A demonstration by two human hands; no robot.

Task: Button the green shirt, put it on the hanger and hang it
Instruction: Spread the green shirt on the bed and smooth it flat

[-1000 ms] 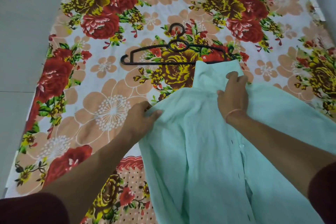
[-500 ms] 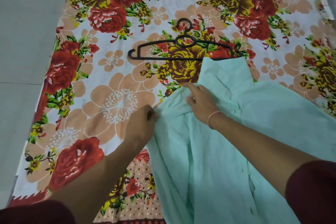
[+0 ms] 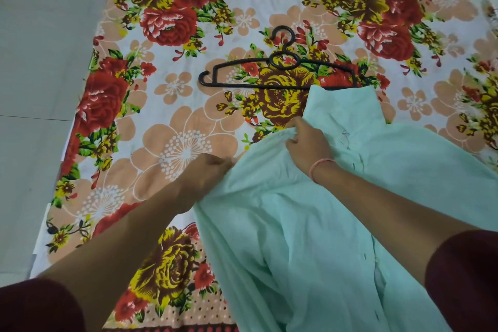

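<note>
My left hand (image 3: pixel 206 178) is closed on the green shirt (image 3: pixel 310 229), its fingers curled round a fold at the cloth's left edge. The knuckles sit just above the floral sheet (image 3: pixel 172 143). My right hand (image 3: pixel 307 144) is further up the shirt, just below the collar (image 3: pixel 342 108). Its fingertips are tucked into the fabric and bunch a small ridge of it, so both hands have a grip on the cloth. A thin pink thread (image 3: pixel 322 167) circles my right wrist, and dark maroon sleeves (image 3: pixel 463 280) show at both lower corners of the view.

The shirt lies spread over the right half of the sheet, collar pointing away from me and body running down toward me and off the bottom edge. It is rumpled, with long folds between my two arms. A line of small dark marks runs down the front strip under my right forearm; I cannot tell whether any of it is fastened.

The black hanger (image 3: pixel 256 86) lies flat on the sheet beyond the shirt, hook pointing away from me. The collar's far edge reaches its lower bar and covers part of the right end. Neither hand touches the hanger. To the left of the sheet is grey floor (image 3: pixel 40 62).
</note>
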